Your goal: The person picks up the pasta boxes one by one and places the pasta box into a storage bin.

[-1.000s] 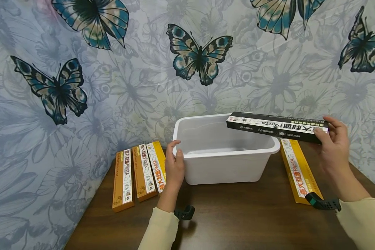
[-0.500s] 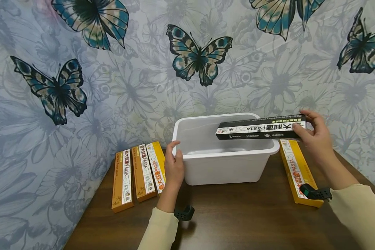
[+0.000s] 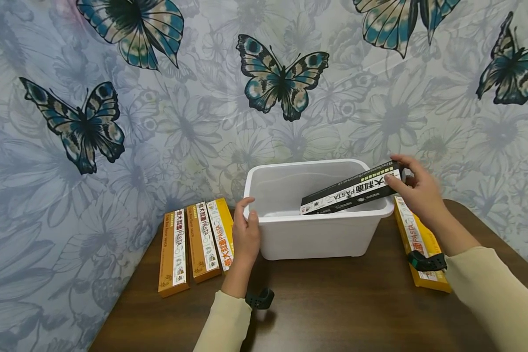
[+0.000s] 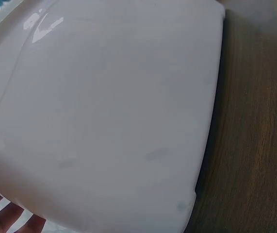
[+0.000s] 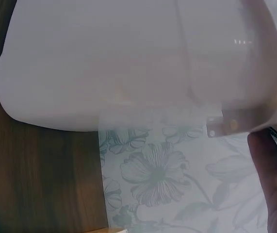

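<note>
Black pasta box (image 3: pixel 351 190) has swung left and dipped since a second ago, so its left end now sits down inside the white tub (image 3: pixel 317 239), with the right end tilted up by the right rim. Can't tell if it's touching the tub. Right hand (image 3: pixel 422 195) is pinching that raised end, thumb on the printed face. Left hand (image 3: pixel 245 237) hasn't budged, gripping the tub's left edge. Three orange and yellow boxes (image 3: pixel 173 252) lie left of it, plus one yellow box (image 3: pixel 424 230) on the right, partly behind the wristband (image 3: pixel 427 261).
</note>
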The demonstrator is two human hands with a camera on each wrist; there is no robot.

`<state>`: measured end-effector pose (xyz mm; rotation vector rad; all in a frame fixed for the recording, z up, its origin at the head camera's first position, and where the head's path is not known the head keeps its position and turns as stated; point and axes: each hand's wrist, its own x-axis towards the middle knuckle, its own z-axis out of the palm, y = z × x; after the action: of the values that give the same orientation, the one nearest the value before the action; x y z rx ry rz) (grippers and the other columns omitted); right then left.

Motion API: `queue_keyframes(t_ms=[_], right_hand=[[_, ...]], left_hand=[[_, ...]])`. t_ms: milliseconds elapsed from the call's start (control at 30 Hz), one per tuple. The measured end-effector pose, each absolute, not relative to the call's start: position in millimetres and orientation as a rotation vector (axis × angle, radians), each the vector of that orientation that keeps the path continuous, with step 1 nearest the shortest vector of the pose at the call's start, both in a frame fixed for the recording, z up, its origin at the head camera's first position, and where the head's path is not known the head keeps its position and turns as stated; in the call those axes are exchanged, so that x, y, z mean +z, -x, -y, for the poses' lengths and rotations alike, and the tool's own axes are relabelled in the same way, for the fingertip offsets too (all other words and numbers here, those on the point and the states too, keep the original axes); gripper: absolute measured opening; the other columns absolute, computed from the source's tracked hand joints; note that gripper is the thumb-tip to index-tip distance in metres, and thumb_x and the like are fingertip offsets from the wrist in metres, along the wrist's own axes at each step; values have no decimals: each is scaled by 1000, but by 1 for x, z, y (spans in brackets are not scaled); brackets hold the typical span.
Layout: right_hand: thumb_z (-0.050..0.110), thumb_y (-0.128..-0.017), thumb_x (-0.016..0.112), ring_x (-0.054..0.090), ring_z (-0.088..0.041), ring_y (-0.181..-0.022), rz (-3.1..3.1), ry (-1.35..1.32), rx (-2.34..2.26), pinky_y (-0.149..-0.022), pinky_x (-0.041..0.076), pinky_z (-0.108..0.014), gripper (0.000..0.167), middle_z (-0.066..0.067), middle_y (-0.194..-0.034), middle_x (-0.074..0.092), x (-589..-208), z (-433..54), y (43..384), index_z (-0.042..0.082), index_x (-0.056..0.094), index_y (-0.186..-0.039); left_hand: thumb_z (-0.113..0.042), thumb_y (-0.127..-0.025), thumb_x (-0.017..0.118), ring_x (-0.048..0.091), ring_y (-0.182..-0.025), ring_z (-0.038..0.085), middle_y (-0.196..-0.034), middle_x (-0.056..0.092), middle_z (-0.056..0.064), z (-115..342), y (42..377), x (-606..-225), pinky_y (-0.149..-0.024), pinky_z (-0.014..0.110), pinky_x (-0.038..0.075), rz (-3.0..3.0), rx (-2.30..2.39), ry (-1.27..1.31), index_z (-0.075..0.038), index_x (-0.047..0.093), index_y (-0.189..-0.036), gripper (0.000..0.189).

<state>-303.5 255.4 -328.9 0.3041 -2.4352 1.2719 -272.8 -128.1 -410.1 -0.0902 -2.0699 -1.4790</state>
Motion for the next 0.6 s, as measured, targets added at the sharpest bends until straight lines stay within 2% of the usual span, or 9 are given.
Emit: queue_keyframes(t_ms=[67,133,200,267,300,367,433,533,600], right_hand=[[34,-100,58,60,-22,-102,2487,-326,1245,-69,43,-24,59,-13,-154,35,-328,-253,305,28,36,-154],[36,-100,57,54,-38,-114,2518,-351,1223,-74,47,-37,61,-17,-158,31,-328,-249,306,26,34,-155],[37,-100,56,45,-51,-125,2539,-370,1220,-81,48,-51,62,-20,-160,27,-330,-245,308,24,34,-156],[38,-99,57,40,-55,-130,2547,-384,1230,-89,43,-65,63,-22,-160,28,-333,-241,311,20,34,-156],[39,-99,57,37,-55,-133,2560,-385,1245,-93,39,-69,65,-21,-161,27,-333,-240,313,20,33,-156],[41,-99,58,33,-56,-138,2590,-394,1260,-99,36,-72,67,-20,-162,26,-334,-239,317,17,32,-156],[43,-99,57,29,-55,-142,2632,-394,1268,-101,34,-73,69,-19,-163,24,-334,-237,320,19,29,-157],[48,-99,56,27,-56,-143,2696,-380,1252,-102,33,-74,71,-19,-165,21,-332,-235,322,23,26,-159],[50,-99,54,27,-57,-142,2740,-369,1220,-103,31,-75,72,-19,-166,19,-330,-233,323,27,24,-159]], left_hand=[[-32,-97,40,46,-80,23,-105,58,16,128,273,-410,-76,37,40,2072,-1468,90,-21,52,-135,41],[-33,-97,40,41,-73,22,-90,52,13,129,273,-411,-71,36,38,2078,-1461,90,-22,52,-134,40],[-33,-97,40,40,-71,22,-84,47,12,129,273,-411,-69,35,38,2083,-1455,88,-23,52,-134,40],[-33,-97,40,47,-77,22,-94,55,12,129,273,-411,-73,36,40,2082,-1455,82,-24,52,-134,40],[-33,-97,40,49,-82,25,-98,56,15,128,273,-411,-76,38,41,2079,-1460,82,-24,52,-133,40],[-33,-97,40,55,-96,28,-119,61,16,128,273,-411,-83,42,44,2072,-1466,83,-23,52,-133,40],[-32,-97,40,57,-109,28,-136,58,13,127,272,-410,-90,45,45,2066,-1470,82,-23,52,-133,39],[-33,-97,40,57,-117,30,-143,55,9,127,272,-409,-94,49,45,2064,-1474,85,-23,52,-133,39],[-33,-97,40,57,-115,31,-143,55,9,127,271,-409,-93,50,45,2062,-1473,82,-22,52,-133,39]])
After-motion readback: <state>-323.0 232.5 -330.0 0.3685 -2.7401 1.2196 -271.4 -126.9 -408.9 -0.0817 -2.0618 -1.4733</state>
